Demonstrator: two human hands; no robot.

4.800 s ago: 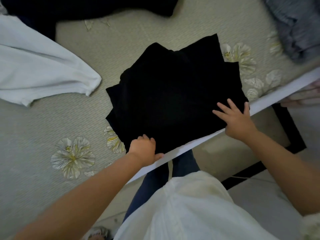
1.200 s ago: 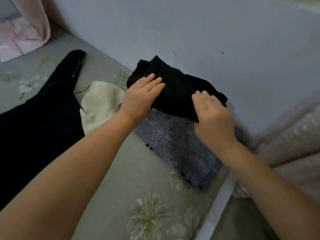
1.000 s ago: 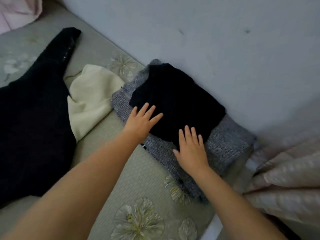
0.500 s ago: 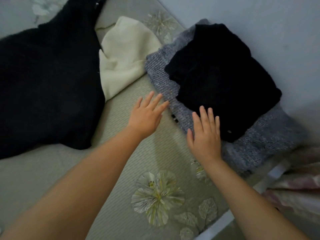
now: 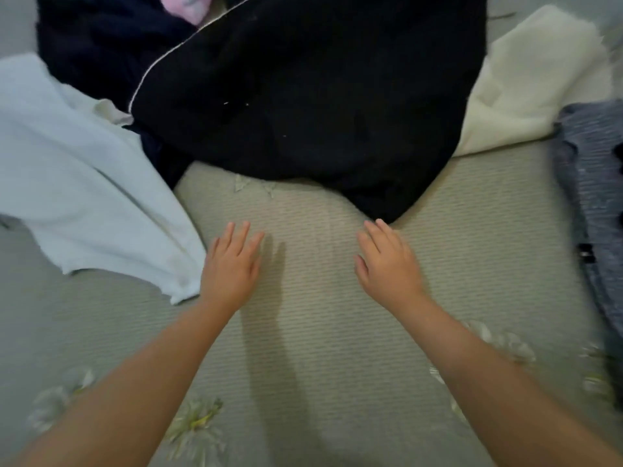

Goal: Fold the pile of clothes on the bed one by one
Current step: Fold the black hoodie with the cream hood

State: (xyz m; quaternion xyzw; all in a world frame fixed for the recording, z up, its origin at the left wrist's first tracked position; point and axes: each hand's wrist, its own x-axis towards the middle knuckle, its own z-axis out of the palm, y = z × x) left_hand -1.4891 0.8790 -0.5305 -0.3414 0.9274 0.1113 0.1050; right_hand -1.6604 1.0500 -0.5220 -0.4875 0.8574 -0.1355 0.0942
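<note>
Clothes lie in a loose pile across the far part of the bed [image 5: 320, 332], whose pale ribbed cover carries a faded flower print. At the left edge a white cotton garment [image 5: 84, 197] spreads out flat, its lower corner just beside the left hand [image 5: 231, 267]. Behind it sits a dark navy knitted piece [image 5: 101, 45], with a small pink item [image 5: 185, 5] at the top edge. In the middle a large black garment with thin white piping [image 5: 303, 96] drapes toward the person. To its right lies a cream fleece piece [image 5: 532, 79], and at the right edge a grey-blue knitted garment [image 5: 593, 197]. Both hands hover palm down over bare cover, fingers straight and holding nothing. The right hand [image 5: 387, 264] has its fingertips close to the black garment's lowest corner; whether they touch is unclear.
</note>
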